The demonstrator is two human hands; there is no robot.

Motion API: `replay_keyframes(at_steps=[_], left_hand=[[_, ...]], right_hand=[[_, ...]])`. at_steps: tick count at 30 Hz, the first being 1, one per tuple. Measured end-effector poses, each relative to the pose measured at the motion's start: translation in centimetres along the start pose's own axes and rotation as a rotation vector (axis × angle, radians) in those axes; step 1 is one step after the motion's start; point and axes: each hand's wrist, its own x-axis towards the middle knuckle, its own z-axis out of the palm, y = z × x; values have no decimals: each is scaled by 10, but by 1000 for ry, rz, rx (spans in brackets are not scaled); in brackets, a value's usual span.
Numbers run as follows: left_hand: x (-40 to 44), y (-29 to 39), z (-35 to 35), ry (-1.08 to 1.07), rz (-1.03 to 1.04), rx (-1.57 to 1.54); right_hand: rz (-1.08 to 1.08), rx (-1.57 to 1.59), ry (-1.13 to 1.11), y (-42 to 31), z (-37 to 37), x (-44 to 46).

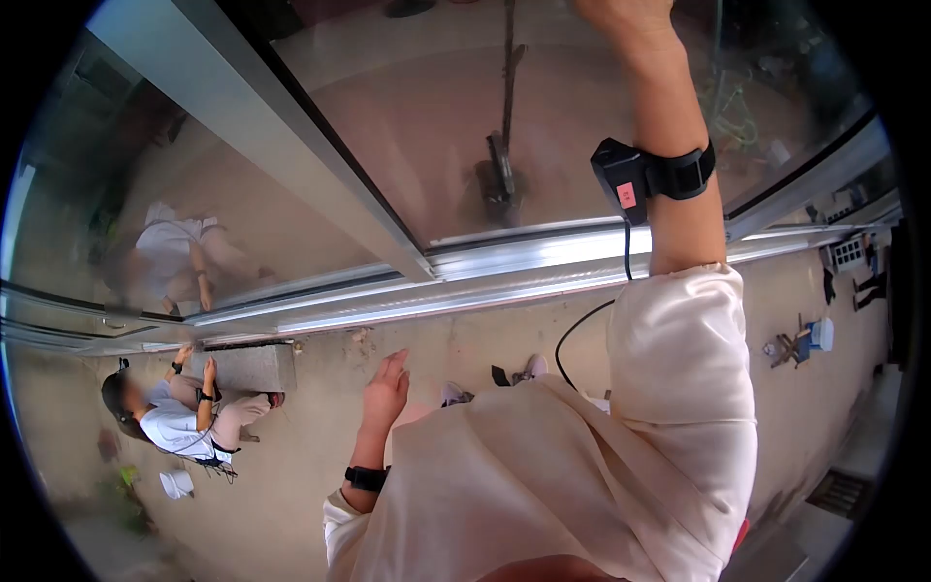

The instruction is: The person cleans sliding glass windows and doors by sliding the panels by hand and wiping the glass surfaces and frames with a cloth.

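Observation:
My right arm is raised high in front of a large glass pane (417,126). Only the wrist end of my right hand (626,12) shows at the top edge; its fingers and anything in them lie outside the picture. Low at my side, my left hand (386,388) is held in the air with its fingers stretched out and holds nothing. It is nearest to the aluminium window sill (388,308) but apart from it. A metal frame post (291,126) divides the glass to the left.
At the left a person (189,412) sits by a grey stone block (242,367), near a white bucket (176,484). A small stool with a blue item (803,339) stands at the right. A cable (572,335) hangs from a black device (621,179) on my right arm.

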Motion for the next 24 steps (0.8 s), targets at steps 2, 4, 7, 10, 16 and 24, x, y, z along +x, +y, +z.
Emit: replay_keyframes(at_steps=[2,4,7,10,16,24], left_hand=[[-17,-2,0,-39,-31,0],[-18,-5,0,-67,-78,13],[-19,-4,-2,-132,-141,-15],[-18,-1,-4,-69,-60,37],[-21,-3,-22,-53,-46,14],[-58,-52,-42,0,-54,21]], right_hand=[[84,31,-133,-34,-38,-51],[320,81,-499,-68,-71,-105],[418,125,-484,-103,-90,-174],[478,158,-639,-146,-117,-238],[802,165,-897,-220,-170,-298],[1689,301,-712,-299,-172,-318]])
